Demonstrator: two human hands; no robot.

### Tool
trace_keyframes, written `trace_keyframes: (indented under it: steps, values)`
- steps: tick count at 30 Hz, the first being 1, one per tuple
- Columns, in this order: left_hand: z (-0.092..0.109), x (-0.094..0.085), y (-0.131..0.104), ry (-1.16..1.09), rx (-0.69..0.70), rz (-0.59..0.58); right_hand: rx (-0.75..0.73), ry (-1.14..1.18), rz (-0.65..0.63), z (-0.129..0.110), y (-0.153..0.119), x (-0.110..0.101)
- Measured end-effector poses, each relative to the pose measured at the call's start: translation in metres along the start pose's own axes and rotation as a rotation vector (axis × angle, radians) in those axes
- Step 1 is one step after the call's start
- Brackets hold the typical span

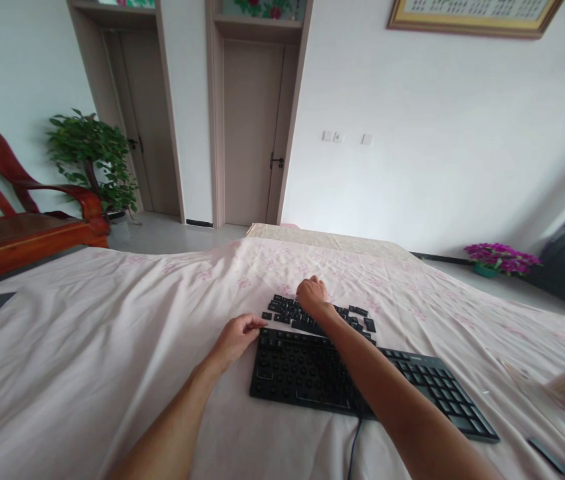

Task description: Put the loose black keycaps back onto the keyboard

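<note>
Lying on the pale pink floral cloth (127, 347), the black keyboard (302, 370) stands in front of the person, its left part bare of keys and its right-hand block filled with them. Loose keycaps (285, 312) are spread in rows just beyond its far edge, and a cable (355, 450) runs from its near edge. The left hand (239, 339) is at the keyboard's far left corner, thumb and fingers drawn together beside the keycaps; whether it grips anything I cannot tell. The right forearm crosses above the keyboard, and the right hand (312, 292) is curled over the far side of the keycaps, its fingertips hidden, so its grasp cannot be told either. Off to the left are a wooden chair (45, 230) and a leafy plant (87, 157).
</note>
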State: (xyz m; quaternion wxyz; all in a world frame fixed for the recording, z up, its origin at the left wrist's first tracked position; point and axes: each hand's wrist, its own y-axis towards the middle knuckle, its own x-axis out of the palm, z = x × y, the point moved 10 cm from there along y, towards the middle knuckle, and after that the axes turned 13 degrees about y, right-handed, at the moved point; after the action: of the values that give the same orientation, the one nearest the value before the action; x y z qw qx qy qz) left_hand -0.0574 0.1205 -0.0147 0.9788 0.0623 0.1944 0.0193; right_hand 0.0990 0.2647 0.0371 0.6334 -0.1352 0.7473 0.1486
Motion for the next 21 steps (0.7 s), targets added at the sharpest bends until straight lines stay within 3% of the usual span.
trace_keyframes:
  steps: [8,13,17,21]
  values:
    - [-0.005,0.0,0.002,0.005,0.003,-0.001,0.028,-0.01,0.02,-0.002,0.008,0.003]
    - [-0.004,0.0,0.002,0.012,0.015,-0.008,0.008,0.043,0.067,-0.008,-0.001,-0.014]
    - [-0.003,0.0,0.002,0.007,0.021,-0.01,-0.078,0.15,0.149,-0.022,-0.03,-0.038]
    - [-0.002,0.0,0.002,0.012,0.021,-0.005,-0.24,0.323,0.24,-0.043,-0.08,-0.055]
